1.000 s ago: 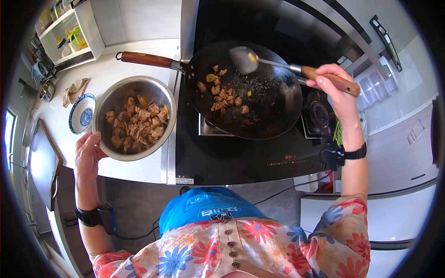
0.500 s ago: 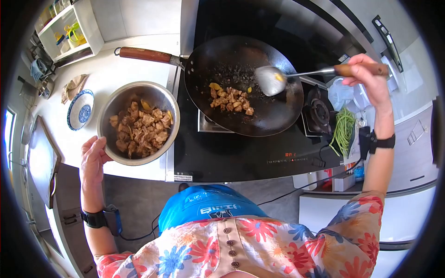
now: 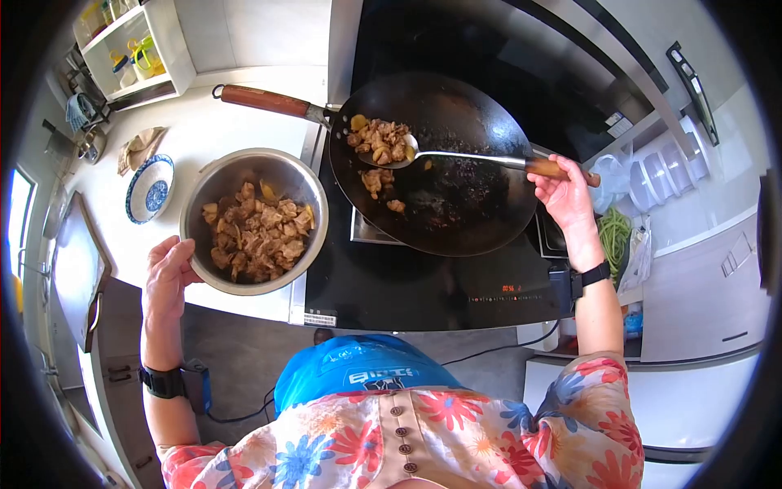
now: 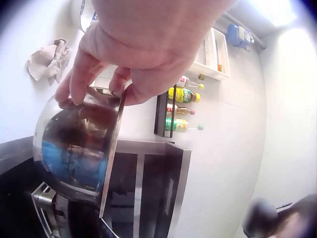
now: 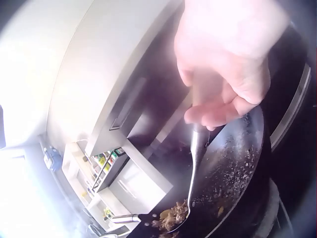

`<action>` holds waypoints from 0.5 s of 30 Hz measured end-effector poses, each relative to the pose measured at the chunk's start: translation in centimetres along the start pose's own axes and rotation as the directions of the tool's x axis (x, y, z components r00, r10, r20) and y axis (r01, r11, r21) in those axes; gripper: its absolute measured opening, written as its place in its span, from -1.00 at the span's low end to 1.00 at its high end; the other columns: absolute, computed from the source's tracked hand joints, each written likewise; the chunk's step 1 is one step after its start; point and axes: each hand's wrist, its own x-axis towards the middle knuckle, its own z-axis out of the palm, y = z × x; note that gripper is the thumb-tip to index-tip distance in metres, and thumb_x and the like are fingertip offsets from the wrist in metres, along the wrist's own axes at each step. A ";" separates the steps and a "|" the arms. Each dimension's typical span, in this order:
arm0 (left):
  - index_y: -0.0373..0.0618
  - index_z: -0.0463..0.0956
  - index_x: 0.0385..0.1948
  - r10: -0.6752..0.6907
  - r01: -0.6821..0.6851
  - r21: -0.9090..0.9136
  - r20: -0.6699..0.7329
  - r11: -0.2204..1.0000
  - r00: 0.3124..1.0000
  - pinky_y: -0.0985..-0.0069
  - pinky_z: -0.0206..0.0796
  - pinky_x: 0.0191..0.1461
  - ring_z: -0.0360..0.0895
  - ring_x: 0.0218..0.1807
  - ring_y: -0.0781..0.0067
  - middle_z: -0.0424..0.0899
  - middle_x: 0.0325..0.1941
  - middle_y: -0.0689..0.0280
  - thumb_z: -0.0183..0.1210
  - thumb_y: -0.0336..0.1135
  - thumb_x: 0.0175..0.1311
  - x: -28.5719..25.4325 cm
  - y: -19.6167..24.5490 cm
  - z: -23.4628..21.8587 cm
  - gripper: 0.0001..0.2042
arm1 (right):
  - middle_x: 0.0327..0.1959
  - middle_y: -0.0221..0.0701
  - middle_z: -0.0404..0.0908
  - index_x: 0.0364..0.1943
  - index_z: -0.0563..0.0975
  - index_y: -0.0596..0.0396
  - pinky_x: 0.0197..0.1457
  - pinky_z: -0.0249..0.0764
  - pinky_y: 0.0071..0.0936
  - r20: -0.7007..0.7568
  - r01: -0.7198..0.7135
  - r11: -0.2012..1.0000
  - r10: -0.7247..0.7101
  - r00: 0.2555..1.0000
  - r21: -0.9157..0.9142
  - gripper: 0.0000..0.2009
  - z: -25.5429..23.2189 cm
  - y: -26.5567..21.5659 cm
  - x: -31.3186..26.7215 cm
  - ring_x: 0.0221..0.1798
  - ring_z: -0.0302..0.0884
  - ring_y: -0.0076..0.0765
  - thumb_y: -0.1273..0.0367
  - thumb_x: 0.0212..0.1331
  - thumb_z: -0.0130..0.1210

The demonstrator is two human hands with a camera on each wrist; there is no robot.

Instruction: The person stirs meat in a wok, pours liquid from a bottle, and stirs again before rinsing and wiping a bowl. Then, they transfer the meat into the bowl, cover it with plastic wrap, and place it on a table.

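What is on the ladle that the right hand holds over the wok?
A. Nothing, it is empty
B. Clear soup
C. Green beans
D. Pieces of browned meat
D. In the head view the ladle, held by the right hand above the wok, carries a heap of browned meat pieces.

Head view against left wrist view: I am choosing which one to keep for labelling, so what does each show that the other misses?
Only the head view shows the meat pieces inside the steel bowl, the wok, the ladle loaded with meat, the right hand gripping its handle, and a blue-patterned dish. Only the left wrist view shows the bowl's mirrored outer wall, and sauce bottles on a wall rack. Both show the left hand holding the bowl's rim, and a crumpled cloth.
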 end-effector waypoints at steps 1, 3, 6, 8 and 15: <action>-0.30 0.44 -0.45 0.005 -0.005 -0.004 -0.006 1.000 1.000 0.60 0.49 -0.50 0.56 -0.57 0.48 0.57 -0.53 0.22 0.02 -0.36 0.14 0.0 0.2 0.2 -0.84 | -0.38 -0.19 0.59 -0.25 0.46 0.08 -0.44 0.54 -0.44 0.002 0.024 0.999 -0.024 1.000 0.022 -0.78 0.3 0.0 -0.1 -0.40 0.60 -0.24 0.25 0.11 -0.03; -0.32 0.44 -0.42 0.012 -0.012 -0.007 -0.015 1.000 1.000 0.61 0.49 -0.50 0.57 -0.57 0.47 0.57 -0.52 0.22 0.02 -0.35 0.14 0.0 0.7 0.4 -0.82 | -0.38 -0.20 0.59 -0.26 0.46 0.08 -0.44 0.54 -0.44 0.009 0.041 0.999 -0.041 0.999 0.023 -0.78 0.4 -0.5 -0.4 -0.40 0.60 -0.24 0.26 0.10 -0.03; -0.35 0.44 -0.39 0.037 -0.037 -0.012 0.009 0.999 0.999 0.61 0.49 -0.49 0.57 -0.56 0.46 0.58 -0.51 0.20 0.02 -0.35 0.14 0.3 1.5 0.5 -0.80 | -0.36 -0.20 0.58 -0.26 0.46 0.10 -0.44 0.54 -0.44 0.002 0.063 0.998 -0.063 0.998 0.030 -0.77 0.7 -1.8 -1.1 -0.37 0.60 -0.22 0.26 0.09 -0.01; -0.36 0.44 -0.38 0.034 -0.034 0.012 0.014 0.999 0.999 0.60 0.50 -0.49 0.57 -0.55 0.45 0.58 -0.50 0.19 0.02 -0.34 0.14 0.5 2.0 0.8 -0.79 | -0.35 -0.17 0.57 -0.24 0.46 0.11 -0.44 0.55 -0.44 0.039 0.109 0.994 -0.110 0.993 0.016 -0.76 1.3 -3.3 -2.0 -0.37 0.60 -0.21 0.27 0.09 -0.02; -0.29 0.45 -0.42 0.056 -0.058 0.060 0.035 0.997 0.998 0.65 0.48 -0.50 0.56 -0.58 0.50 0.56 -0.55 0.24 0.05 -0.30 0.11 2.2 1.9 0.5 -0.80 | -0.34 -0.06 0.55 -0.19 0.42 0.16 -0.43 0.52 -0.50 0.182 0.296 0.952 -0.277 0.943 -0.083 -0.75 6.7 -7.6 -6.1 -0.39 0.58 -0.26 0.29 0.16 -0.10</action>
